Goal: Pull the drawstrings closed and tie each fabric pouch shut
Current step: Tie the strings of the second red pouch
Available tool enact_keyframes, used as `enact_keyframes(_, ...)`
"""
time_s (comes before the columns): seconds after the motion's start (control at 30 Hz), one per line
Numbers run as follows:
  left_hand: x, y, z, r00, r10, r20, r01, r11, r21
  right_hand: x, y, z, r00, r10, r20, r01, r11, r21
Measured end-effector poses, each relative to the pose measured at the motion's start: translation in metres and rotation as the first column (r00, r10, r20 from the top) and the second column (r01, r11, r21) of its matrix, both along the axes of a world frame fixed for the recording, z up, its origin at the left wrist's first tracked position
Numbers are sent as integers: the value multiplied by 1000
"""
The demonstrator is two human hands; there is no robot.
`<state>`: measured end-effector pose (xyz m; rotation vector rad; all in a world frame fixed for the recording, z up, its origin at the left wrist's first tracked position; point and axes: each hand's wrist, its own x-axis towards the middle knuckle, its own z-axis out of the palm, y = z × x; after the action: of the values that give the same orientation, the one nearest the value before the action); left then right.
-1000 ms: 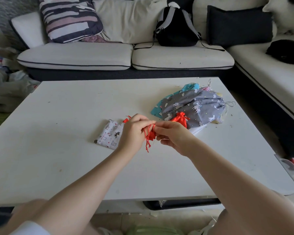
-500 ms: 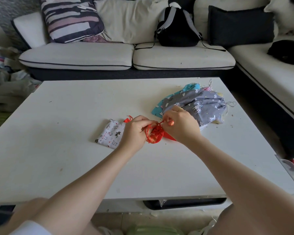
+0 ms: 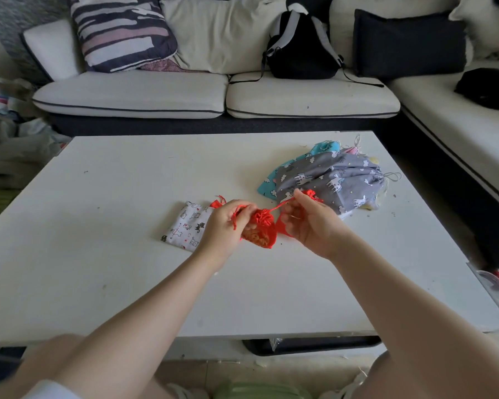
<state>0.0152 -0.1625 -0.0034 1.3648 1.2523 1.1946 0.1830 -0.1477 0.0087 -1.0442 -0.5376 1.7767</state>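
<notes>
A small red pouch (image 3: 260, 229) with a gold pattern hangs between my hands above the white table (image 3: 121, 272), its mouth gathered tight. My left hand (image 3: 224, 226) pinches a red drawstring end at the pouch's left side. My right hand (image 3: 310, 223) pinches the other red drawstring (image 3: 281, 206), which runs taut from the pouch mouth up to my fingers. A white cat-print pouch (image 3: 186, 226) lies flat behind my left hand, with a red pouch tip (image 3: 218, 202) showing beside it. Another red pouch (image 3: 311, 194) sits behind my right hand.
A heap of pouches lies at the table's right: a grey unicorn-print one (image 3: 336, 180) on top of a teal one (image 3: 271, 185). A sofa with cushions and a black backpack (image 3: 301, 47) stands behind the table. A clear cup (image 3: 491, 283) sits off the right edge.
My hands have drawn apart, pulling the red strings outward. The red pouch's mouth has cinched shut and the pouch now hangs in plain view between them.
</notes>
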Motion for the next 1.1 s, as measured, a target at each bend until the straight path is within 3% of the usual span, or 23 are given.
enact_keyframes(0.07, -5, 4, -1, 996, 39, 80, -31, 994, -105, 2, 1, 1, 999, -29, 43, 28, 999, 29)
enact_keyframes(0.13, -3, 5, -2, 959, 46, 279, 25, 969, -246, 2, 1, 2, 995, -24, -96, 27, 999, 24)
enact_keyframes(0.23, 4, 6, 5, 787, 146, 599, 165, 886, -432, -3, 1, 1, 966, -34, -256, 39, 999, 14)
enact_keyframes(0.3, 5, 9, 9, 677, 210, 706, 223, 855, -468, -5, 5, 0, 976, -58, -209, 51, 998, -40)
enact_keyframes(0.4, 6, 12, 7, 669, 177, 722, 284, 837, -468, -3, 9, -7, 989, -98, -106, 83, 987, -139)
enact_keyframes(0.57, 8, 17, -9, 867, 87, 491, 206, 835, -511, 0, 12, -17, 981, -161, 105, 173, 979, -110)
enact_keyframes(0.6, 6, 19, -13, 922, 57, 383, 153, 855, -496, 1, 12, -20, 975, -174, 141, 187, 978, -87)
enact_keyframes(0.67, 1, 19, -22, 998, -65, 12, 64, 898, -436, 3, 12, -26, 950, -135, 280, 152, 988, -38)
enact_keyframes(0.77, -1, 16, -31, 860, -227, -458, 71, 940, -333, 5, 9, -41, 817, 41, 575, -31, 999, -27)
enact_keyframes(0.87, 2, 15, -39, 597, -324, -734, 140, 943, -302, 5, 7, -57, 650, 185, 737, -180, 980, -87)
enact_keyframes(0.97, 5, 14, -44, 523, -369, -768, 141, 927, -349, 1, 1, -64, 431, 298, 852, -344, 927, -150)
enact_keyframes(1.03, 7, 14, -48, 602, -398, -692, 123, 903, -412, 0, -4, -66, 326, 331, 886, -447, 880, -164)
enact_keyframes(1.1, 11, 12, -52, 744, -400, -536, 128, 872, -472, -1, -9, -65, 290, 356, 888, -523, 836, -164)
